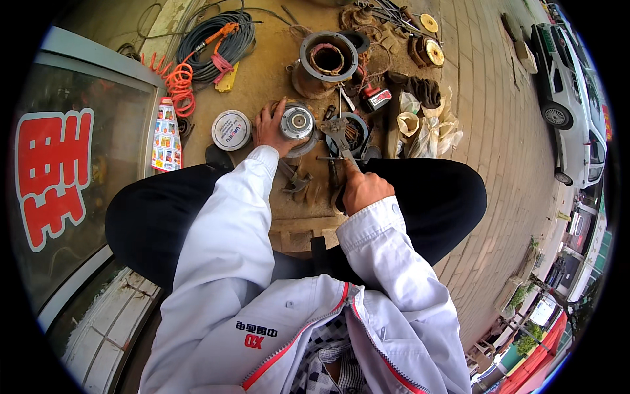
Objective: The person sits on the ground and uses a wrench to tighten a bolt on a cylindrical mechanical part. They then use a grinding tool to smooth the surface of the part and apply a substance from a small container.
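My left hand (269, 130) is wrapped around the left side of a round metal motor part (298, 123), which stands upright with a shaft hub at its centre. In my right hand (367, 192) is an adjustable wrench (337, 131), gripped by its handle. The wrench's head points away from me, just right of the motor part. Beyond that head lies a round housing with dark fins (355, 134). A white round tub (231, 130) stands left of my left hand. Between my knees, another metal tool (299, 183) lies on the ground.
A hollow motor casing with windings (324, 62) stands farther off. Coiled black cable (220, 46) and an orange spiral hose (178, 85) lie at the far left. Plastic bags (430, 128) and a red-and-black battery tool (377, 98) are to the right. A glass door (98, 151) borders the left.
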`<state>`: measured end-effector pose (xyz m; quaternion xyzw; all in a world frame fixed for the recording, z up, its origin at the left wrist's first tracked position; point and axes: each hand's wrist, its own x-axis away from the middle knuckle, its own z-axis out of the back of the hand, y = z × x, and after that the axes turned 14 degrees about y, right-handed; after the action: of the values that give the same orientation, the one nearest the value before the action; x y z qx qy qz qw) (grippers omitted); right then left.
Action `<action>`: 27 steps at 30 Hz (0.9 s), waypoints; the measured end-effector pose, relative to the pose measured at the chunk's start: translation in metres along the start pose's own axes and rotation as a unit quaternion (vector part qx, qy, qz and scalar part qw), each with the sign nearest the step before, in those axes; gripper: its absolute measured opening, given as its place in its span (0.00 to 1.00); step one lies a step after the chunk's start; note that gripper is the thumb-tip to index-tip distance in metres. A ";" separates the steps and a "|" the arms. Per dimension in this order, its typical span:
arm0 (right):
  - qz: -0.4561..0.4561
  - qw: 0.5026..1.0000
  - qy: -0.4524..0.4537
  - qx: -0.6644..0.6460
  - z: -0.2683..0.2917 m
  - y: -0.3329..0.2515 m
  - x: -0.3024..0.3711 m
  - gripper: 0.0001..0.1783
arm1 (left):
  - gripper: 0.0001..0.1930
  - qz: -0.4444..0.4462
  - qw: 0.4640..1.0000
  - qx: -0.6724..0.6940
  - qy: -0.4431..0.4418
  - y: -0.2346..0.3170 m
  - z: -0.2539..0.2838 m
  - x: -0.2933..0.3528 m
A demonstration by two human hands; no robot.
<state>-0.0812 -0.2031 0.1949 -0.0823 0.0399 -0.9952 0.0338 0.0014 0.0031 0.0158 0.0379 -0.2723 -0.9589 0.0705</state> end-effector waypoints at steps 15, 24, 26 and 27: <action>-0.015 1.000 -0.019 -0.020 0.005 0.005 0.017 0.26 | 0.62 0.116 0.993 -0.003 0.019 0.019 -0.007 0.018; -0.016 1.000 -0.014 -0.020 0.007 0.003 0.011 0.25 | 0.61 0.036 0.999 -0.007 0.007 0.008 0.003 0.009; -0.003 1.000 -0.006 -0.019 0.005 0.004 0.001 0.27 | 0.61 0.046 0.999 -0.002 0.001 0.008 0.004 0.004; -0.009 1.000 -0.011 -0.017 0.005 0.004 0.004 0.27 | 0.61 0.049 0.999 -0.004 -0.001 0.008 0.004 0.005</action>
<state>-0.0845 -0.2080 0.2003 -0.0942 0.0560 -0.9937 0.0239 -0.0035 -0.0021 0.0234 0.0236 -0.2704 -0.9553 0.1173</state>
